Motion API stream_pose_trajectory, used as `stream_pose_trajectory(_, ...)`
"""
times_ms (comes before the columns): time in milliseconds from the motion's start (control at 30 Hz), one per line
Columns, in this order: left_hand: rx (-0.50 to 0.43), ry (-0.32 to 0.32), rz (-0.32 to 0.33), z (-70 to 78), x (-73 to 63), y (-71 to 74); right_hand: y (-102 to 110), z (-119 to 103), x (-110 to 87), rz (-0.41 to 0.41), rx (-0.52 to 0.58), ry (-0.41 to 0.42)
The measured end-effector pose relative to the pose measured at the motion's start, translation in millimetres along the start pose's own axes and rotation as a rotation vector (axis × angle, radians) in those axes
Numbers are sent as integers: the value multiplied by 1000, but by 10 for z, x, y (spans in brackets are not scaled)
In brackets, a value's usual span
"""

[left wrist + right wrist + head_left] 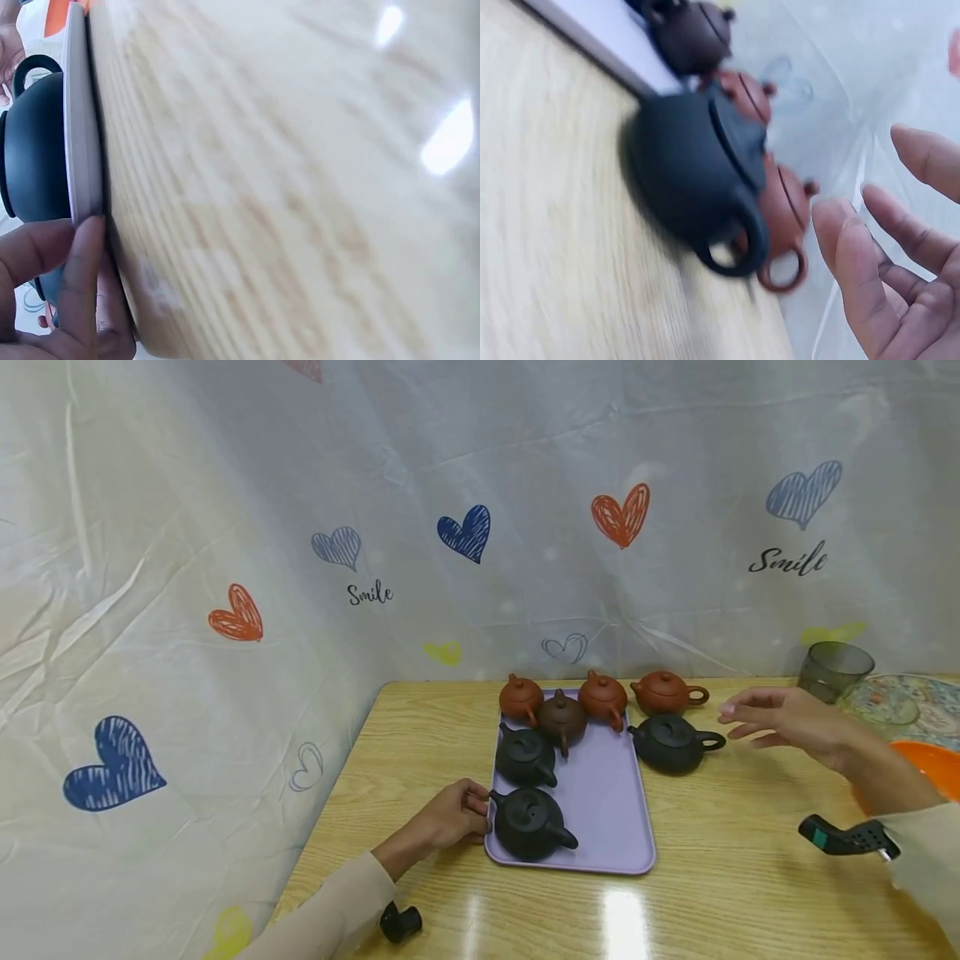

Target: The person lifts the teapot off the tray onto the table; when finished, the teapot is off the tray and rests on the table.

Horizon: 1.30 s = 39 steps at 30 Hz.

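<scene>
Light-purple rectangular tray with rounded corners (600, 818), flat on pale wood-grain tabletop (720, 877), far end near the back edge. On it: nearer matte black round teapot (528, 827) and farther matte black round teapot (522, 756) along the left side, dark brown teapot with knobbed lid (562, 718) beyond, left reddish-brown teapot (520, 697) and right reddish-brown teapot (602, 696) at the far corners. Left hand (452, 815) at the tray's left edge, rim pinched between thumb and finger, close by the nearest black spout. Off the tray, just right: matte black teapot with loop handle (671, 745), and behind it reddish-brown teapot with loop handle (662, 693). Right hand (795, 720) in the air near those handles, fingers apart and loosely bent, nothing held. Farther right: translucent grey cup (832, 668), multicoloured patterned round mat or plate (937, 697), bright orange item (930, 764) partly behind the forearm, can't identify. Tabletop glossy, bright glare at the near side. Wrinkled pale sheet (525, 443) at back and left, printed with blue, red and yellow hearts plus "Smile".
</scene>
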<state>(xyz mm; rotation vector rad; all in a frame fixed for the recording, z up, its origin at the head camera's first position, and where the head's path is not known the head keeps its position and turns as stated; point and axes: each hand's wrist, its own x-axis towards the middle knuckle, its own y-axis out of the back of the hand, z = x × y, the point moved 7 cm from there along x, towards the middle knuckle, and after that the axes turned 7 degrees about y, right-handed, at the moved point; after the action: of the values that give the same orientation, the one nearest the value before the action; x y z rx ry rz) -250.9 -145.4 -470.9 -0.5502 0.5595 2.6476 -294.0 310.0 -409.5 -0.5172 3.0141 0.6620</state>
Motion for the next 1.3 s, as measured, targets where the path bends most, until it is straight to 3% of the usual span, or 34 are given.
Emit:
stream_pose_trajectory(200,6,5,-2,-10,12,-5,-389,-265,-1,-50,-2,30)
stream_pose_trajectory(600,3,12,15,-6,-18,-1,-1225,-592,63,-165,120,58)
stream_pose_trajectory(833,2,7,16,-9,-9,-10,-1642,-592,88,-201,133,43)
stream_pose_trajectory(1033,8,9,21,-24,2,-5,-1984,-541,104,-288,153,47)
stream_pose_trajectory(1300,9,9,16,-14,-12,-9,-2263,-499,80,-357,156,29)
